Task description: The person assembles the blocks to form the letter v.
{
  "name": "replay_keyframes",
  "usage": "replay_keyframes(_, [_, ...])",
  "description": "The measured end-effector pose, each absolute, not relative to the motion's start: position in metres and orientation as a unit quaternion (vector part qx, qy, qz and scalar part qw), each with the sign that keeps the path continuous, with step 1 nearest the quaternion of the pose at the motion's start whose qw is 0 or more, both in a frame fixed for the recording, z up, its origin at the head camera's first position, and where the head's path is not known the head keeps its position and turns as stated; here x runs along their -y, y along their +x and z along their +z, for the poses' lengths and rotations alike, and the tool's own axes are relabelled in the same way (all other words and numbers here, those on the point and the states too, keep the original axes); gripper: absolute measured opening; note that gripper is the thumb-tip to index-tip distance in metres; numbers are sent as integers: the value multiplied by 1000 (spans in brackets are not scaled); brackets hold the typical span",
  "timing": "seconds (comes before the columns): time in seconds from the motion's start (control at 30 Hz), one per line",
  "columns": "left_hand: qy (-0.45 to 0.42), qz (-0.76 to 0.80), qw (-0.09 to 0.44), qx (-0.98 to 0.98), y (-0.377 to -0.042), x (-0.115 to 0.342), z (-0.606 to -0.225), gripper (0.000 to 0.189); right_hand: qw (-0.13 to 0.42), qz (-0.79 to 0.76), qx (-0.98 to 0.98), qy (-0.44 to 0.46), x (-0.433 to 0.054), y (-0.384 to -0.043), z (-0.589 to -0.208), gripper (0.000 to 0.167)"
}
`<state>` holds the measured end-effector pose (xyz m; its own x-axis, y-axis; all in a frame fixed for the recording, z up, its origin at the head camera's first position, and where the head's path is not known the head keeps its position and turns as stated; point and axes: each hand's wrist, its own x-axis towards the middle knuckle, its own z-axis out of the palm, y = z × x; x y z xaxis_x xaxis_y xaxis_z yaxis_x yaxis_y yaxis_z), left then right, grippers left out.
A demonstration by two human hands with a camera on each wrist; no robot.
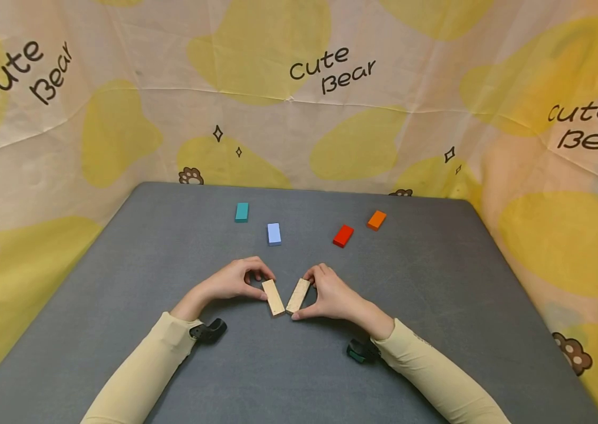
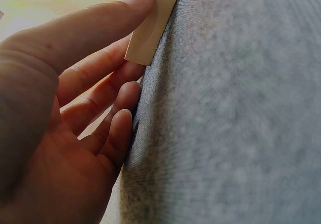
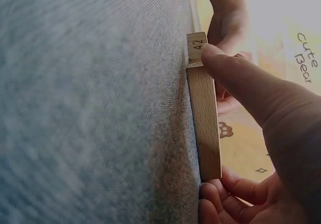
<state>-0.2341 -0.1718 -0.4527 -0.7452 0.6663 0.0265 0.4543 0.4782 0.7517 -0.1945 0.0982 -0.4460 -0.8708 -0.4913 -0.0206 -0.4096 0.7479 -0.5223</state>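
Observation:
Two plain wooden blocks lie close together on the grey table in the head view, their near ends angled toward each other in a V. At the left block point(image 1: 273, 297), my left hand point(image 1: 236, 279) pinches the far end between thumb and fingers. My right hand point(image 1: 334, 296) holds the right block point(image 1: 298, 295) lengthwise, thumb at its near end and fingertips at the far end. In the right wrist view, an end marked 42 point(image 3: 197, 45) shows just past the right block's edge. The left wrist view has my thumb point(image 2: 138, 0) against the wooden side.
Beyond the hands on the grey table point(image 1: 288, 377) lie a teal block point(image 1: 242, 212), a light blue block point(image 1: 274, 234), a red block point(image 1: 343, 236) and an orange block point(image 1: 376, 220). A patterned cloth point(image 1: 256, 129) hangs around the table's back and sides.

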Motion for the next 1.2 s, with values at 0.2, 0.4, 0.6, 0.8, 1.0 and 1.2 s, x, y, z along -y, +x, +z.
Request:
replay_keyframes(0.2, [324, 388, 137, -852, -233, 171, -454, 38, 76, -279, -925, -247, -102, -196, -450, 76])
replay_keyframes(0.4, [324, 392, 147, -848, -224, 166, -437, 37, 68, -308, -915, -254, -107, -198, -453, 68])
replay_keyframes(0.6, [326, 398, 150, -844, -215, 162, -418, 35, 64, -323, -908, -260, -109, -199, -452, 64])
replay_keyframes(0.8, [322, 394, 142, -849, -226, 166, -442, 37, 61, -328, -906, -261, -111, -201, -453, 60])
replay_keyframes(1.0, [327, 391, 135, -850, -233, 171, -453, 37, 62, -335, -905, -256, -113, -203, -455, 54])
replay_keyframes(1.2, [325, 399, 146, -845, -220, 165, -428, 36, 64, -339, -904, -253, -113, -204, -455, 53])
